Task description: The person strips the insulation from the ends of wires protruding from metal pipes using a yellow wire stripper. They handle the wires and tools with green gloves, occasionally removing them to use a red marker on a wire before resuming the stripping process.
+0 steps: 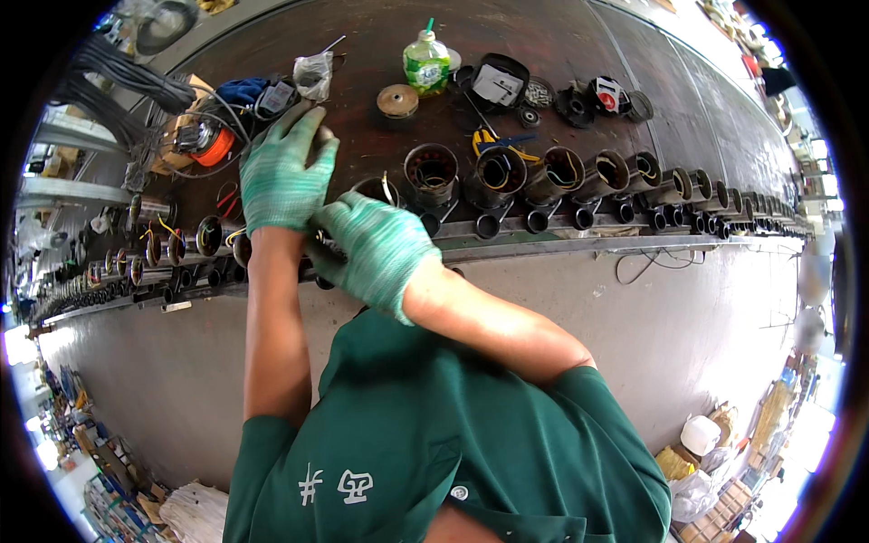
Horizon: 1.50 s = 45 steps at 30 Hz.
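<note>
Both my hands wear green-and-white knitted gloves. My left hand (288, 170) reaches over the bench with its fingers stretched out and the thumb apart, near a crumpled clear plastic bag (313, 76). My right hand (378, 252) bends in beside the left wrist, its fingers curled down at the bench's front edge; what they grip is hidden. Just behind the right hand, the rim of an open metal cylinder (387, 187) shows, mostly covered. To its right stands a row of dark metal cylinders (432, 197) with wires inside, like motor housings.
Yellow-handled pliers (489, 143) lie behind the cylinders. Farther back are a green-labelled bottle (425, 68), a round metal part (397, 101) and a black tray (500, 81). An orange spool (214, 147) sits at left. More cylinders (209, 237) line the front edge leftward.
</note>
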Tool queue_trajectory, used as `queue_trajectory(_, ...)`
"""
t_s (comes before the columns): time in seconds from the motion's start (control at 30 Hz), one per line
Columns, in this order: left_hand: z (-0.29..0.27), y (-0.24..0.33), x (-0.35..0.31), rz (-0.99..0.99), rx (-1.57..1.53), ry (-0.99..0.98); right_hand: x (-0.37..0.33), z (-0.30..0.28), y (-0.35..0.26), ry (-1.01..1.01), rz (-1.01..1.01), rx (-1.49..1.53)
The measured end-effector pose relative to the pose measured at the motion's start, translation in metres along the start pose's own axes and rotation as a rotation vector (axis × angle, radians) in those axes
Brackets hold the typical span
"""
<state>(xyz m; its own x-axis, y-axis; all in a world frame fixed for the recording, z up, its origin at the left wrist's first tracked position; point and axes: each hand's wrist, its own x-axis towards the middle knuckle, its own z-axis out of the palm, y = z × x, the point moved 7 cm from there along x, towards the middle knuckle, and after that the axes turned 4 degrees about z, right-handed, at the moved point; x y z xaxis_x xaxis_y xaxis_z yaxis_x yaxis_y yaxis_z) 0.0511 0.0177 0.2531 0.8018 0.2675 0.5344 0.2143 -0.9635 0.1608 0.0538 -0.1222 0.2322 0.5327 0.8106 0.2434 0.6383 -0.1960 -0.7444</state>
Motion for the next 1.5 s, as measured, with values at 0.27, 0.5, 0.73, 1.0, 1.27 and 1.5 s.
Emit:
queue_trajectory(0.27,0.011,0.005,-0.030,0.009,-0.004,-0.086,-0.004,0.030,-0.005,-0.226,-0.054,0.092)
queue_trajectory(0.5,0.042,-0.014,-0.081,-0.556,-1.044,-0.068,-0.025,0.031,-0.008,-0.552,-0.105,0.228)
queue_trajectory(0.73,0.031,-0.003,-0.120,-0.690,-0.962,-0.130,0.018,-0.019,0.185,-0.291,0.264,-0.283)
queue_trajectory(1.0,0.073,0.018,-0.118,-0.571,-1.026,-0.328,0.056,0.027,0.217,-0.808,0.348,-0.607)
queue_trajectory(1.27,0.117,0.032,-0.116,-0.515,-1.238,-0.367,0.045,0.004,0.215,-0.914,0.799,-0.252)
queue_trajectory(1.5,0.127,0.048,-0.040,-0.093,-0.443,-0.392,0.045,-0.097,0.283,-0.146,0.697,-0.352)
